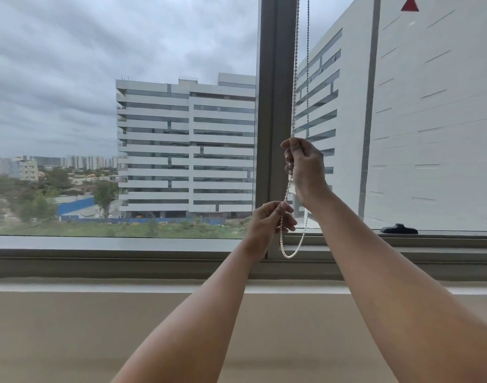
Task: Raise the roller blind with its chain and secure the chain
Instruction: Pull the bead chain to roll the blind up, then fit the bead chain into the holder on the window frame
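A white beaded chain hangs down in front of the grey window post, and its loop ends just above the sill. My right hand grips the chain higher up, fingers curled round it. Lower and to the left, my left hand pinches the same strand between thumb and fingers; a ring shows on one finger. The second strand of the chain runs up beside the first. The roller blind itself is out of view above the frame's top edge.
The window frame's lower rail and a beige ledge lie below the hands. A black window handle sits on the right pane's bottom rail. Buildings and cloudy sky show through the glass.
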A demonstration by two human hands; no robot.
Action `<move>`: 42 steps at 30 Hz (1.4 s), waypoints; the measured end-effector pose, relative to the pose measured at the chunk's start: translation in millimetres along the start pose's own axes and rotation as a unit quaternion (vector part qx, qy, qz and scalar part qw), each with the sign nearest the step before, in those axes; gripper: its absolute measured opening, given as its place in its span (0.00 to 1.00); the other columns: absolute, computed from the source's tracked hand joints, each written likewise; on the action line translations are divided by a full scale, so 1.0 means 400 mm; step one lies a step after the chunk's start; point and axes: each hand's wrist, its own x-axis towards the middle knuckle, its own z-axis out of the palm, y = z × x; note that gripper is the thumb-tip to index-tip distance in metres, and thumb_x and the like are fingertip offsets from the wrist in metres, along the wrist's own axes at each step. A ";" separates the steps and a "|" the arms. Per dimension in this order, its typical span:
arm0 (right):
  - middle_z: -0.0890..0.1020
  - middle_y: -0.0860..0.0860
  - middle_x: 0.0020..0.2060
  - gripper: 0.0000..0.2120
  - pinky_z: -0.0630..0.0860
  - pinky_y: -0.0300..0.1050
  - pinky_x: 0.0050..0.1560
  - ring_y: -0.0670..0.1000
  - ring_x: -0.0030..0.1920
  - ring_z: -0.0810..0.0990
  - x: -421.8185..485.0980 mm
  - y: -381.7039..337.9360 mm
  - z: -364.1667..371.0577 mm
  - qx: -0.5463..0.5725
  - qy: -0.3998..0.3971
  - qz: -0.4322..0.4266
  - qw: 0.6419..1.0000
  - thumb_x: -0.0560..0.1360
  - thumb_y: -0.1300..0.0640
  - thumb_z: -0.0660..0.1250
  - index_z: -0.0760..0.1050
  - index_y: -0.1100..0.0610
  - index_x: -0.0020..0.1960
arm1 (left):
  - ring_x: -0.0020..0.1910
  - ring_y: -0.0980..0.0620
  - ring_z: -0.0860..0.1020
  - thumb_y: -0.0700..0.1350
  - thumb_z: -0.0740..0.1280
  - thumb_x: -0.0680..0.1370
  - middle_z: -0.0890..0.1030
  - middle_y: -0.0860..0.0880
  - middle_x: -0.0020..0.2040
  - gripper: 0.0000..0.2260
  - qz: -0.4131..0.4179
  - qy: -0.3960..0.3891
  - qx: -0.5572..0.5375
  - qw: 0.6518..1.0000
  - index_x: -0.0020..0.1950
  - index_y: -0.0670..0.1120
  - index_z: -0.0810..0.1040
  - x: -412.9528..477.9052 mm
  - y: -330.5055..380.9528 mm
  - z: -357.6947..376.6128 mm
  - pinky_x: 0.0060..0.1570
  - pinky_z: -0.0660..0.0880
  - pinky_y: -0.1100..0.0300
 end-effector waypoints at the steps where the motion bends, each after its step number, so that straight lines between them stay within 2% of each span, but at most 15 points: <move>1: 0.68 0.49 0.28 0.14 0.62 0.31 0.24 0.40 0.22 0.66 -0.005 0.007 0.003 0.002 -0.002 0.003 1.000 0.80 0.61 0.55 0.73 0.55 0.37 | 0.28 0.57 0.78 0.42 0.57 0.80 0.81 0.51 0.28 0.11 -0.001 0.001 0.001 1.000 0.40 0.45 0.76 0.001 0.000 -0.003 0.32 0.75 0.67; 9: 0.74 0.49 0.29 0.12 0.69 0.30 0.27 0.41 0.27 0.71 -0.089 0.132 0.010 -0.102 -0.037 0.018 0.994 0.79 0.58 0.58 0.75 0.51 0.38 | 0.30 0.63 0.77 0.38 0.58 0.79 0.80 0.55 0.30 0.10 -0.027 0.007 0.037 0.999 0.41 0.45 0.76 -0.023 -0.019 -0.034 0.37 0.74 0.69; 13: 0.78 0.48 0.31 0.09 0.73 0.30 0.32 0.44 0.32 0.76 -0.126 0.193 0.002 -0.158 -0.043 0.039 0.986 0.77 0.57 0.63 0.73 0.50 0.38 | 0.31 0.66 0.77 0.35 0.61 0.78 0.79 0.53 0.34 0.05 -0.034 0.013 0.089 0.995 0.48 0.38 0.77 -0.054 -0.035 -0.071 0.37 0.73 0.73; 16: 0.80 0.49 0.33 0.09 0.78 0.43 0.40 0.50 0.37 0.79 -0.162 0.241 -0.001 -0.177 -0.039 0.082 0.980 0.75 0.57 0.65 0.73 0.49 0.36 | 0.34 0.63 0.77 0.35 0.63 0.76 0.79 0.48 0.39 0.07 -0.047 0.028 0.147 0.988 0.51 0.35 0.77 -0.079 -0.051 -0.099 0.39 0.71 0.74; 19: 0.81 0.51 0.35 0.10 0.78 0.50 0.43 0.52 0.39 0.80 -0.203 0.281 -0.001 -0.189 -0.041 0.103 0.976 0.75 0.56 0.65 0.75 0.49 0.36 | 0.42 0.52 0.74 0.36 0.64 0.76 0.79 0.43 0.43 0.07 -0.064 0.037 0.199 0.977 0.51 0.35 0.77 -0.100 -0.077 -0.127 0.47 0.72 0.59; 21: 0.82 0.51 0.36 0.08 0.78 0.49 0.42 0.51 0.39 0.80 -0.227 0.307 0.003 -0.184 -0.035 0.112 0.976 0.75 0.54 0.66 0.76 0.49 0.36 | 0.45 0.51 0.75 0.37 0.64 0.76 0.79 0.43 0.44 0.06 -0.078 0.033 0.205 0.975 0.51 0.36 0.77 -0.113 -0.100 -0.145 0.51 0.72 0.55; 25: 0.82 0.54 0.37 0.06 0.75 0.45 0.41 0.50 0.38 0.78 -0.266 0.361 0.011 -0.152 -0.020 0.131 0.979 0.74 0.54 0.66 0.78 0.55 0.42 | 0.45 0.52 0.76 0.40 0.64 0.76 0.80 0.47 0.45 0.06 -0.071 0.036 0.242 0.967 0.52 0.41 0.77 -0.129 -0.143 -0.175 0.51 0.72 0.58; 27: 0.81 0.52 0.36 0.05 0.76 0.43 0.41 0.48 0.37 0.78 -0.283 0.385 0.011 -0.143 -0.018 0.129 0.981 0.74 0.53 0.67 0.79 0.54 0.42 | 0.46 0.52 0.77 0.41 0.65 0.76 0.80 0.48 0.46 0.06 -0.064 0.051 0.234 0.969 0.52 0.43 0.78 -0.132 -0.161 -0.185 0.51 0.72 0.60; 29: 0.82 0.48 0.35 0.04 0.76 0.35 0.41 0.45 0.37 0.79 -0.296 0.406 0.007 -0.132 -0.007 0.123 0.984 0.73 0.51 0.67 0.78 0.50 0.41 | 0.47 0.52 0.78 0.42 0.65 0.76 0.81 0.47 0.46 0.06 -0.056 0.078 0.227 0.969 0.51 0.43 0.79 -0.127 -0.179 -0.195 0.51 0.72 0.59; 31: 0.83 0.47 0.37 0.05 0.74 0.28 0.41 0.42 0.39 0.80 -0.300 0.430 -0.003 -0.138 0.012 0.116 0.984 0.73 0.50 0.67 0.79 0.50 0.43 | 0.45 0.53 0.78 0.43 0.66 0.76 0.81 0.50 0.43 0.03 -0.064 0.111 0.185 0.974 0.45 0.46 0.79 -0.118 -0.194 -0.205 0.50 0.73 0.57; 33: 0.82 0.47 0.38 0.07 0.72 0.25 0.39 0.42 0.40 0.79 -0.296 0.460 -0.016 -0.173 0.030 0.112 0.978 0.75 0.50 0.65 0.79 0.53 0.44 | 0.43 0.53 0.77 0.42 0.65 0.76 0.80 0.51 0.40 0.04 -0.089 0.133 0.112 0.981 0.41 0.48 0.77 -0.104 -0.207 -0.217 0.46 0.74 0.56; 36: 0.79 0.45 0.35 0.05 0.71 0.30 0.38 0.45 0.38 0.76 -0.283 0.514 -0.034 -0.220 0.035 0.123 0.967 0.75 0.53 0.65 0.77 0.53 0.44 | 0.43 0.54 0.79 0.41 0.65 0.76 0.80 0.50 0.40 0.05 -0.103 0.153 0.043 0.982 0.42 0.48 0.77 -0.081 -0.238 -0.238 0.43 0.75 0.58; 38: 0.79 0.46 0.36 0.06 0.74 0.41 0.42 0.47 0.38 0.75 -0.265 0.548 -0.039 -0.230 0.023 0.146 0.962 0.75 0.53 0.65 0.77 0.54 0.44 | 0.42 0.55 0.80 0.41 0.65 0.76 0.81 0.49 0.40 0.03 -0.097 0.159 0.023 0.982 0.43 0.46 0.77 -0.063 -0.258 -0.251 0.44 0.77 0.56; 40: 0.80 0.50 0.39 0.08 0.76 0.50 0.47 0.50 0.41 0.78 -0.242 0.575 -0.034 -0.228 0.013 0.172 0.958 0.75 0.52 0.65 0.77 0.56 0.46 | 0.40 0.55 0.81 0.41 0.65 0.76 0.81 0.49 0.39 0.03 -0.087 0.162 0.017 0.983 0.44 0.44 0.78 -0.042 -0.276 -0.265 0.43 0.79 0.57; 42: 0.81 0.51 0.41 0.10 0.77 0.52 0.48 0.53 0.45 0.80 -0.213 0.600 -0.025 -0.211 0.020 0.192 0.958 0.74 0.49 0.65 0.76 0.57 0.47 | 0.38 0.57 0.82 0.40 0.67 0.75 0.82 0.49 0.38 0.02 -0.082 0.162 0.017 0.983 0.43 0.43 0.79 -0.019 -0.292 -0.275 0.42 0.79 0.58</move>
